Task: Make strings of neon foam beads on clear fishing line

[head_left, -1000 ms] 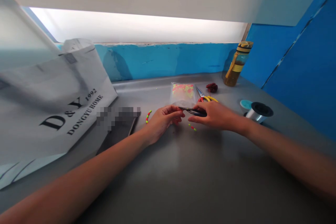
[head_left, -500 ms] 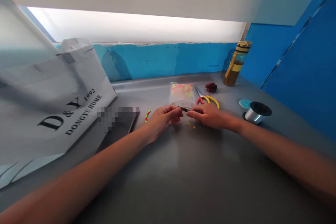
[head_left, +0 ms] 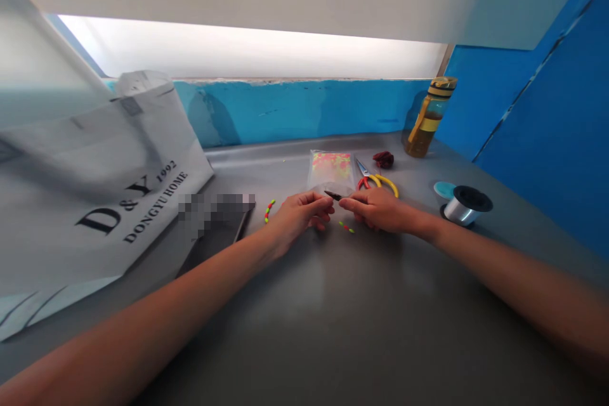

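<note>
My right hand (head_left: 378, 208) is closed on a small dark pointed tool (head_left: 332, 195), whose tip angles up and left toward my other hand. With thumb and forefinger pinched together, my left hand (head_left: 304, 216) almost meets the tool; whatever lies in the pinch is too small to make out. On the table below and between the hands lies a short row of green and red beads (head_left: 346, 227). A longer curved row of beads (head_left: 269, 211) rests left of my left hand. Just beyond the hands is a clear bag of red and yellow beads (head_left: 332, 168).
Red-and-yellow-handled scissors or pliers (head_left: 387, 184) lie behind my right hand, near a dark red bundle (head_left: 383, 159). To the right are a spool of clear line (head_left: 464, 208) and a teal disc (head_left: 444, 189). A bottle (head_left: 425, 124) stands behind; a large white bag (head_left: 143, 165) fills the left.
The tool's dark tip has turned to point more upward and left, and a small yellow-green spot beside it no longer shows. Both hands stay nearly in place.
</note>
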### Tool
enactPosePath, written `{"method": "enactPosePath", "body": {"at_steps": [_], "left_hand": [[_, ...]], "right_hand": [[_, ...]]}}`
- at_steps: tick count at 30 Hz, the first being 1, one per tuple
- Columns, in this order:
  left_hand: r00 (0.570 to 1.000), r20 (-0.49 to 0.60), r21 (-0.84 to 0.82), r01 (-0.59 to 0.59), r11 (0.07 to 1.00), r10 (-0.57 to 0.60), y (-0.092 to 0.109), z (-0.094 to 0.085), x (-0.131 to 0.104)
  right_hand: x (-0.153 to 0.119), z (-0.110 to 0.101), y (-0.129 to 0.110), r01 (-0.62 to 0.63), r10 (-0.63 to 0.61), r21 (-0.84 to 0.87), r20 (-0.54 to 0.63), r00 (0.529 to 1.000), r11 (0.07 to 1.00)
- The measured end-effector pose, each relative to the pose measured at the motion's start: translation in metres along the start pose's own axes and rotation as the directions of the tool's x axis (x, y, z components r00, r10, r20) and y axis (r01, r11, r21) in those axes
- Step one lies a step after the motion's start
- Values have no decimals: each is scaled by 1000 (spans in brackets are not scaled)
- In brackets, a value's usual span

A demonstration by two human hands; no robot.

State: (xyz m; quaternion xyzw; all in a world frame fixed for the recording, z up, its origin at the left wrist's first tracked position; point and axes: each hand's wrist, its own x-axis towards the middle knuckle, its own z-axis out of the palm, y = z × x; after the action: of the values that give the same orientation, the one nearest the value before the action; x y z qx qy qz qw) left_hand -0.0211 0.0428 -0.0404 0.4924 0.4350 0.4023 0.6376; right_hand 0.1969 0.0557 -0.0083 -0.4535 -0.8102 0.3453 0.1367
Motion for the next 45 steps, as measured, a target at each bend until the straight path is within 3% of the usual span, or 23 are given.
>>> {"method": "enactPosePath", "body": {"at_steps": [25, 32, 35, 45], "left_hand": [[1000, -9, 33, 12, 999, -12, 2, 1, 2], [998, 56, 168, -10, 986, 1, 0, 7, -4], [995, 104, 225, -21, 974, -3, 0, 8, -6], [992, 124, 162, 10, 987, -30, 3, -1, -5]], "right_hand": [[3, 1, 0, 8, -9, -34, -30, 1000, 999], [5, 0, 3, -94, 97, 115, -20, 995, 989], [5, 0, 3, -78, 81, 122, -24, 996, 989], [3, 0, 4, -46, 49, 134, -18, 999, 990]]}}
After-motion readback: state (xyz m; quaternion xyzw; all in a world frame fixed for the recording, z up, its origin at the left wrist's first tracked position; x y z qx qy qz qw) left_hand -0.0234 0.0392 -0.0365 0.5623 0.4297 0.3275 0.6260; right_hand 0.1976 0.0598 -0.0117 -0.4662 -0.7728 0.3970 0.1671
